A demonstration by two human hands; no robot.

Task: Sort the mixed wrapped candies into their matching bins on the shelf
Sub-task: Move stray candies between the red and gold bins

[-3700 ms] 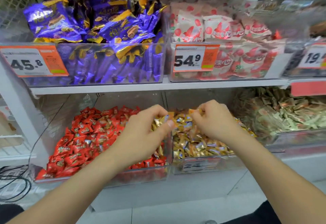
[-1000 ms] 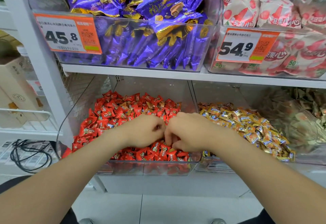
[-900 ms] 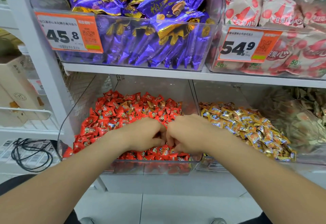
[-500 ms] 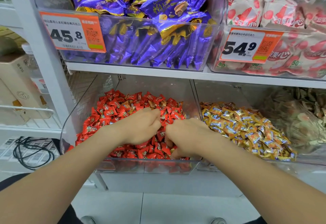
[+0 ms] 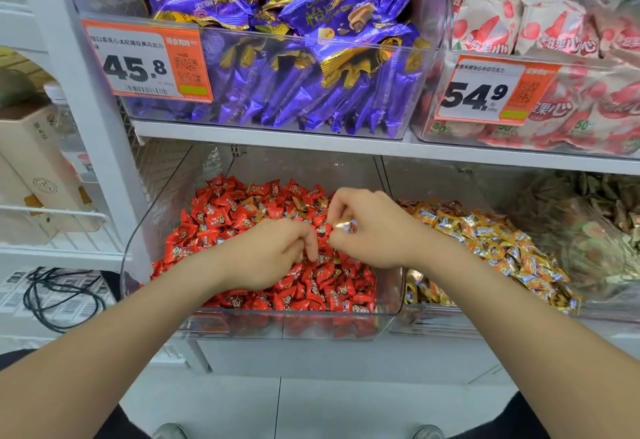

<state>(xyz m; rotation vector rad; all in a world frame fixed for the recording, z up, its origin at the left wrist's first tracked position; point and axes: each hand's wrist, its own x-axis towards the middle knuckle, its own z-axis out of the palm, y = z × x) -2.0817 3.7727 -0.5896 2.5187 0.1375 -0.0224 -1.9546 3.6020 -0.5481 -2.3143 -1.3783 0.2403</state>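
Note:
A clear bin point(image 5: 277, 326) on the lower shelf holds a heap of red wrapped candies point(image 5: 221, 217), with a few gold-wrapped ones point(image 5: 301, 203) mixed in near the back. Both hands hover over this heap. My right hand point(image 5: 374, 231) pinches one gold-wrapped candy point(image 5: 343, 224) between thumb and fingertips, just above the red pile. My left hand point(image 5: 273, 251) is beside it with curled fingers poking down into the red candies; whether it holds anything is hidden. To the right, another clear bin point(image 5: 433, 324) carries the gold and orange candies point(image 5: 502, 241).
Further right sits a bin of green-beige candies point(image 5: 588, 217). The upper shelf carries a bin of purple packs point(image 5: 311, 75) and one of white strawberry packs point(image 5: 554, 40), each with an orange price tag. Black cables point(image 5: 62, 293) and a beige box point(image 5: 34, 161) lie left of the shelf post.
My right hand has risen from the red pile with a gold-wrapped candy pinched in its fingers. My left hand has dropped lower into the red candies, and the hands have drawn slightly apart.

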